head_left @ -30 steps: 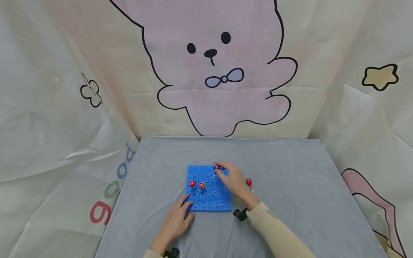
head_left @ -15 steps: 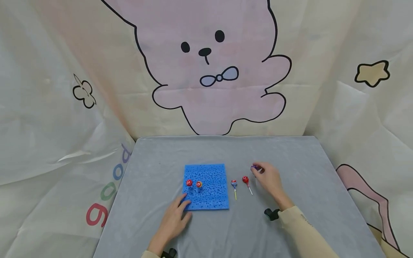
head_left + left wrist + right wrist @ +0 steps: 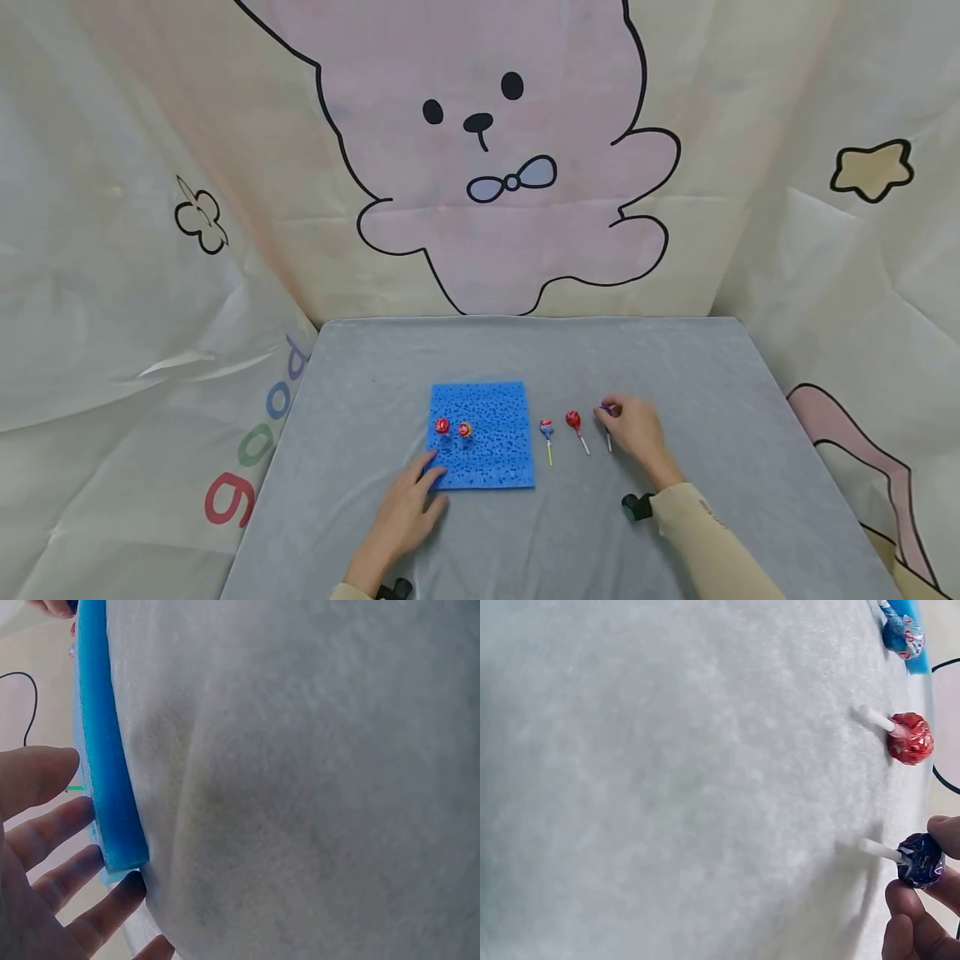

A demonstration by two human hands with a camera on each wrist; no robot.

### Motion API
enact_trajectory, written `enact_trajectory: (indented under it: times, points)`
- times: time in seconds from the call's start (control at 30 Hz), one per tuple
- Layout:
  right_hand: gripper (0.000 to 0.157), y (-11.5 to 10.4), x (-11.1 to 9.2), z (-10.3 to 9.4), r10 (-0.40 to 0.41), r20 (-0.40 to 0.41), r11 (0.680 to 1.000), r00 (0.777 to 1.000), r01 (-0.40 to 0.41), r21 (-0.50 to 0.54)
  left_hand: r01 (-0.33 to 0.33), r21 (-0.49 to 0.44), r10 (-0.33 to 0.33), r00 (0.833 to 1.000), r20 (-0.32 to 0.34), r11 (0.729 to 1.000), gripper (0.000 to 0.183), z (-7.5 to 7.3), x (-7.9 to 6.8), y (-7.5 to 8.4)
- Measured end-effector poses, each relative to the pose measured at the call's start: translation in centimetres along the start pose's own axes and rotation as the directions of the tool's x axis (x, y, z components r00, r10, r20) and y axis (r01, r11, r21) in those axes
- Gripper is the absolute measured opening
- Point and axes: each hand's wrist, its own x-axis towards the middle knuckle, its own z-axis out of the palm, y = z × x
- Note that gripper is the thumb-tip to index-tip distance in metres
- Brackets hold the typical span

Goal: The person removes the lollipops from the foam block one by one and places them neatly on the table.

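So, clock centred on the blue foam slab (image 3: 495, 462), 12 being away from the person. Right hand (image 3: 636, 433) is out at 3 o'clock, thumb and fingers pinching a dark purple lollipop (image 3: 921, 860) by its wrapped head, white stick pointing toward 6. Can't tell if that stick touches the grey tablecloth (image 3: 637, 358) tbh. Between that hand and the slab, also around 3, a red lollipop (image 3: 573, 418) lies with its stick toward 5, then a blue lollipop (image 3: 547, 427) with a yellowish stick toward 6.

Left hand (image 3: 401, 515) has its fingers spread, tips against the slab's edge by the 7–8 o'clock corner. Two more pops sit heads-up on the slab, left of its middle: a red-topped one (image 3: 442, 426) near 9, and a red-and-yellow one (image 3: 465, 430) just beside it. Their sticks are too small to make out.
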Motion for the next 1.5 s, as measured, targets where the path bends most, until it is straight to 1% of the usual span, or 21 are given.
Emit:
enact_trajectory:
  times: [0.2, 0.3, 0.47, 0.67, 0.77, 0.83, 0.9, 0.97, 1.0, 1.07, 1.17, 1.27, 1.4, 1.5]
  points:
    - [0.025, 0.1, 0.0, 0.3, 0.065, 0.053, 0.998, 0.997, -0.064, -0.017, 0.011, -0.013, -0.011, 1.000, 0.004, 1.000, 0.042, -0.1, -0.1, 0.2]
    - [0.026, 0.1, 0.0, 0.4, 0.087, 0.067, 0.996, 0.994, -0.086, -0.022, 0.003, -0.018, -0.003, 1.000, -0.004, 1.000, 0.041, -0.2, -0.1, 0.3]
    - [0.027, 0.0, 0.0, 0.5, 0.102, 0.071, 0.995, 0.992, -0.101, -0.024, -0.007, -0.017, 0.007, 1.000, -0.007, 1.000, 0.041, -0.2, -0.1, 0.2]
    - [0.028, 0.2, 0.0, 0.5, 0.106, 0.071, 0.994, 0.992, -0.105, -0.023, 0.005, -0.023, -0.005, 1.000, 0.002, 1.000, 0.042, -0.1, 0.0, 0.3]
    - [0.032, 0.1, -0.2, 0.6, 0.093, 0.037, 0.995, 0.995, -0.091, -0.047, 0.011, -0.022, -0.010, 1.000, 0.006, 1.000, 0.042, 0.0, 0.1, 0.3]
    - [0.036, -0.5, -0.2, 0.8, 0.064, -0.014, 0.996, 0.998, -0.064, -0.066, 0.011, -0.020, -0.011, 1.000, 0.005, 1.000, 0.042, 0.1, 0.1, 0.2]
    - [0.039, -1.8, -0.2, 1.2, 0.011, -0.079, 0.997, 0.997, -0.017, -0.073, 0.014, -0.024, -0.014, 1.000, 0.004, 1.000, 0.042, 0.1, 0.1, 0.2]
    - [0.040, -3.9, -0.4, 1.8, -0.065, -0.136, 0.998, 0.989, 0.061, -0.035, 0.019, -0.031, -0.019, 1.000, -0.001, 0.999, 0.041, 0.1, 0.1, 0.1]
    - [0.040, -5.2, -0.6, 2.1, -0.108, -0.147, 0.994, 0.983, 0.108, -0.009, 0.019, -0.032, -0.019, 1.000, -0.003, 0.999, 0.041, 0.1, 0.1, 0.1]
    - [0.040, -7.9, -0.9, 3.2, -0.213, -0.155, 0.973, 0.965, 0.224, 0.052, 0.022, -0.029, -0.022, 1.000, -0.009, 0.999, 0.041, 0.1, 0.0, 0.0]
    - [0.044, -11.6, -1.5, 4.7, -0.352, -0.124, 0.922, 0.928, 0.366, 0.124, 0.015, -0.026, -0.016, 1.000, -0.019, 1.000, 0.042, 0.1, 0.0, -0.1]
    - [0.046, -14.2, -1.9, 6.2, -0.454, -0.080, 0.875, 0.887, 0.461, 0.151, 0.009, -0.021, -0.009, 1.000, -0.022, 1.000, 0.041, 0.1, 0.1, -0.1]
    - [0.046, -16.3, -2.5, 8.0, -0.524, -0.026, 0.840, 0.851, 0.522, 0.148, -0.002, -0.018, 0.002, 1.000, -0.018, 1.000, 0.042, -0.1, 0.2, 0.0]
    - [0.045, -16.9, -2.8, 9.0, -0.559, -0.025, 0.818, 0.829, 0.556, 0.145, -0.007, -0.018, 0.007, 1.000, -0.017, 1.000, 0.042, -0.1, 0.1, 0.0]
